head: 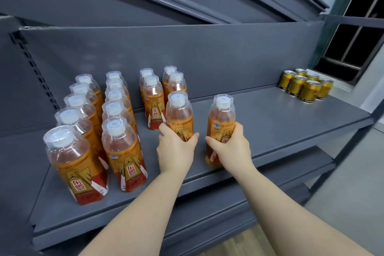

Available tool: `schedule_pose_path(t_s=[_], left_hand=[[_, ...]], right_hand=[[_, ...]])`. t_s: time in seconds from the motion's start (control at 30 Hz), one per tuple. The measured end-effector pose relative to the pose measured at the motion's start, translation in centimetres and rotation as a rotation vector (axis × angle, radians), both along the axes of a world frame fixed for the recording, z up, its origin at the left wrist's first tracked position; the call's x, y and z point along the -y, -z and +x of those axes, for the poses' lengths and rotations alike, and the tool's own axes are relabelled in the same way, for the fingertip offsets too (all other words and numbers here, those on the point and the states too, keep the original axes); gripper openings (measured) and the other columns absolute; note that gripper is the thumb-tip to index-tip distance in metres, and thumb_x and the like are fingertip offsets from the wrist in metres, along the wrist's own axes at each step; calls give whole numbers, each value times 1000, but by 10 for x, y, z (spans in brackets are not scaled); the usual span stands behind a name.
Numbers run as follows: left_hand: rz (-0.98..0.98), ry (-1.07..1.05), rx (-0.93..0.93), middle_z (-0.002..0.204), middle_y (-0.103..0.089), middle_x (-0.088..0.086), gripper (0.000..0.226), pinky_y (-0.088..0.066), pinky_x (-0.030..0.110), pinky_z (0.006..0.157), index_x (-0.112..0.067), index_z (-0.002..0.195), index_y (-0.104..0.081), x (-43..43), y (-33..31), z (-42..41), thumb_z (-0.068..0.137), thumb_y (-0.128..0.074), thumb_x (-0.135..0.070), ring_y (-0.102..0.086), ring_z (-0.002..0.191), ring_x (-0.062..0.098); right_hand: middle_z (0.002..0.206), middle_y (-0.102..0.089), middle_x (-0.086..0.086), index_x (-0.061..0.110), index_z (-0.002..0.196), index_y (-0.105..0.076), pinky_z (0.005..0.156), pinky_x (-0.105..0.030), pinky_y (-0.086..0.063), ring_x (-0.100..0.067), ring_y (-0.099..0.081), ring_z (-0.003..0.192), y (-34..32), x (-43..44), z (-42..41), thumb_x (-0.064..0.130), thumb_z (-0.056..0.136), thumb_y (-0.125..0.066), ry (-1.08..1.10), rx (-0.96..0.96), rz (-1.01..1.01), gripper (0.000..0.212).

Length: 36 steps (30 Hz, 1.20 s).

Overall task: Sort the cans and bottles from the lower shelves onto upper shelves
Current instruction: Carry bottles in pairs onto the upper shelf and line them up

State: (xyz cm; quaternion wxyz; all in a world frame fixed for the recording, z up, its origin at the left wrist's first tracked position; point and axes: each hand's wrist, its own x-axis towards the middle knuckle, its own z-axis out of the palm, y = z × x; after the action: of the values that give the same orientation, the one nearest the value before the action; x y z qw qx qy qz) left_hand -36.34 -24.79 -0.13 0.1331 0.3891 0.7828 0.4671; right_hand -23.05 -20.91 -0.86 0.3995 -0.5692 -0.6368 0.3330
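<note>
- Both hands have their fingers curled round a bottle each: the left hand [176, 149] holds the left bottle [179, 115] round its label, and the right hand [232, 147] holds the right bottle [220, 122] the same way.
- Each held bottle is upright over the grey shelf [270, 122]. The left one is at the front of the fourth row from the left. The right one stands apart to the right, near the front edge. Whether either base is resting on the shelf I cannot tell.
- Judged from how the stock lies, the sorting is well under way. Bottles stand in tidy rows on the left half of this shelf, and the cans [305, 84] are clustered at its far right end, well apart from them.
- Bottle count is sixteen in all. There are five in the first row [76, 158] and five in the second row [124, 160]. The third row [152, 106] has two, and the fourth has three including the left bottle. The right bottle stands on its own.
- Can count is six gold cans visible, though others could be hidden behind them.
- What is left is uncertain. The third and fourth rows are short, so more bottles would likely fill them. The lower shelves [228, 199] show only their front edges, so any stock on them is out of sight.
</note>
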Motion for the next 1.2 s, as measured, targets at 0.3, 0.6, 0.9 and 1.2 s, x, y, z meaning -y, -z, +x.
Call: schedule_pose_path(t_s=[0.3, 0.6, 0.9, 1.2], left_hand=[[-4, -85, 19, 139, -50, 11, 88, -49, 46, 97, -13, 141, -30, -44, 11, -33, 79, -80, -50, -54, 124, 36], [-2, -214, 16, 131, -54, 12, 85, -53, 50, 93, -13, 136, -33, -58, 18, -48, 76, -82, -49, -59, 116, 35], [-68, -260, -27, 136, -51, 12, 88, -52, 47, 95, -12, 143, -27, -60, 23, -49, 80, -79, -46, -56, 120, 35], [-96, -246, -37, 136, -52, 9, 91, -54, 50, 95, -18, 146, -20, -56, 29, -47, 81, -81, -38, -59, 119, 34]], right_hand=[[106, -56, 10, 30, 117, -35, 75, -25, -42, -13, -56, 96, 4, -53, -39, 41, 81, -78, -81, -16, -20, 57], [105, -57, 13, 31, 118, -37, 64, -13, -39, -6, -55, 89, 8, -83, -71, 44, 78, -81, -255, -19, -10, 61], [105, -55, 14, 33, 118, -32, 62, -12, -38, 2, -55, 81, 15, -92, -77, 40, 78, -82, -323, -45, -18, 64], [116, -53, 7, 24, 133, -33, 65, -20, -37, -12, -51, 94, 22, -93, -76, 36, 81, -80, -343, 8, -24, 70]])
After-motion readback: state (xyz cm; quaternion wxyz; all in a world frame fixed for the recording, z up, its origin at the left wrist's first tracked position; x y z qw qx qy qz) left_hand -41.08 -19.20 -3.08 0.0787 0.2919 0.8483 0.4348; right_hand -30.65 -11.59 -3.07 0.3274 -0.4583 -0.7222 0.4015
